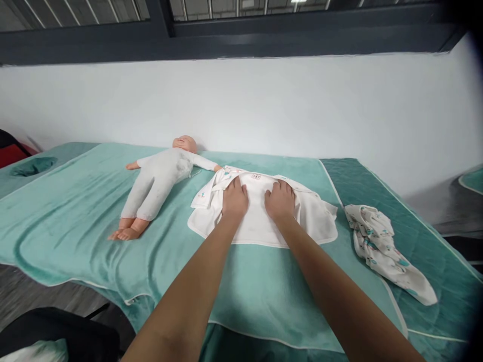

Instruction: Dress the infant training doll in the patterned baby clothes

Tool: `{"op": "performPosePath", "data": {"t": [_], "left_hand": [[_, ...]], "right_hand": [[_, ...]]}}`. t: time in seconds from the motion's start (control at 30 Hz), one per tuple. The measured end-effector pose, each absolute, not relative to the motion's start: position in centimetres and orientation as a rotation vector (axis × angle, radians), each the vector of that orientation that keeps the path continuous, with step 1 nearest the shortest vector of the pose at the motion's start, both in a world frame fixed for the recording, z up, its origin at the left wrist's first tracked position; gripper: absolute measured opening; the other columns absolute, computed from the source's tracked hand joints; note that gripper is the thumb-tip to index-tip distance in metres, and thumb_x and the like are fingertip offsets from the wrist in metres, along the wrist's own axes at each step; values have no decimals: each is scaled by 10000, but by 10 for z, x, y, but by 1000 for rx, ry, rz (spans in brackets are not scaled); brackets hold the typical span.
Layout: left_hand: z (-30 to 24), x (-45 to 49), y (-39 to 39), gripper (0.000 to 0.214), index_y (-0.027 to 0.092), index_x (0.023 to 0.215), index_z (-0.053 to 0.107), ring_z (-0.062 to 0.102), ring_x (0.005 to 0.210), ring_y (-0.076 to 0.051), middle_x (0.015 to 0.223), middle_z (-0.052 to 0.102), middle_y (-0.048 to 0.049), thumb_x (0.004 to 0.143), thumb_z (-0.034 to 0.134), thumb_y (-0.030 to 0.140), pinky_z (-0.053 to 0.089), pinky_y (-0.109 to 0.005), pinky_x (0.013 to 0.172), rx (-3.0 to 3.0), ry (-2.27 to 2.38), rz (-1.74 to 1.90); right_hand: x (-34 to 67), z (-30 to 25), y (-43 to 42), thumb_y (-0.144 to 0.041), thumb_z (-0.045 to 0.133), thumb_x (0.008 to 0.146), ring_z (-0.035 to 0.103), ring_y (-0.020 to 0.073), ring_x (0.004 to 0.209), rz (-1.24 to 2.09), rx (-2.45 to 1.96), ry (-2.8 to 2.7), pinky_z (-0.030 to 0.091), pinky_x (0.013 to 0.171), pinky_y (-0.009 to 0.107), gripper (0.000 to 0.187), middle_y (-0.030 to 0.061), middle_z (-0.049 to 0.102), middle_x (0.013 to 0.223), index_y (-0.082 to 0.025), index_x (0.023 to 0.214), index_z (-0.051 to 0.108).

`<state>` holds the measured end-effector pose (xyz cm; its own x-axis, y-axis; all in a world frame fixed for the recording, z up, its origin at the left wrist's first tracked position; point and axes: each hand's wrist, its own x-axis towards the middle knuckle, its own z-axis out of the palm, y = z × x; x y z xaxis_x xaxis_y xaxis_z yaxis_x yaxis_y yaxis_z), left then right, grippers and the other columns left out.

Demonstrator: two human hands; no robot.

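Observation:
A white baby shirt (256, 221) with small printed patches near its collar lies spread open on the green cover. My left hand (234, 197) rests on its left part, with the fingers curled against the cloth and the thumb towards the middle. Level with it, on the right part, my right hand (279, 200) has its fingers bent over the fabric. The fingertips of both hands are partly hidden. To the left lies a baby doll (158, 173) in a white bodysuit, face up, one hand touching or very near the shirt's collar.
A crumpled white printed baby garment (385, 246) lies on the darker green quilted cover (441, 266) at right. The light green blanket (94, 211) has wrinkles and hangs over the front edge. Behind stands a white wall (241, 105) below a dark window frame. A black object (60, 332) is at lower left.

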<state>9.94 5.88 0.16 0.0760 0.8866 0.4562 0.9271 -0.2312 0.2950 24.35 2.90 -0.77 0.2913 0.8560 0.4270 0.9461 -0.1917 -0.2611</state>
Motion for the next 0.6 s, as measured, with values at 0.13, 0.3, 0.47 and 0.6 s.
{"op": "performPosePath", "data": {"t": [0.13,0.3,0.47,0.6], "left_hand": [[1,100,60,534,83,1452,388,387,1402,-345,1478,460,-201,983,328,332,326,-474,1155,-2256,-1904,-843],[0,101,63,535,96,1457,386,373,1414,-332,1486,453,-200,981,331,333,303,-472,1165,-2269,-1960,-784],[-2,102,71,586,46,1468,373,326,1441,-343,1527,396,-212,982,296,365,262,-466,1184,-2317,-2098,-593],[-1,103,74,614,-3,1467,364,367,1416,-340,1503,423,-232,986,253,362,264,-450,1183,-2368,-2168,-476]], "right_hand": [[244,-10,31,-286,378,943,399,311,1332,-223,-2096,-1622,303,1081,412,507,198,445,1463,-59,1395,423],[244,-13,33,-324,327,965,356,305,1383,-155,-2140,-1680,287,1103,411,566,202,401,1512,-44,1457,350],[245,-11,36,-350,288,978,411,313,1343,-91,-2191,-1737,330,1070,427,537,211,467,1456,-59,1406,429],[244,-10,37,-351,270,985,442,319,1320,-95,-2211,-1767,349,1056,430,541,224,483,1438,-55,1406,438]]}}
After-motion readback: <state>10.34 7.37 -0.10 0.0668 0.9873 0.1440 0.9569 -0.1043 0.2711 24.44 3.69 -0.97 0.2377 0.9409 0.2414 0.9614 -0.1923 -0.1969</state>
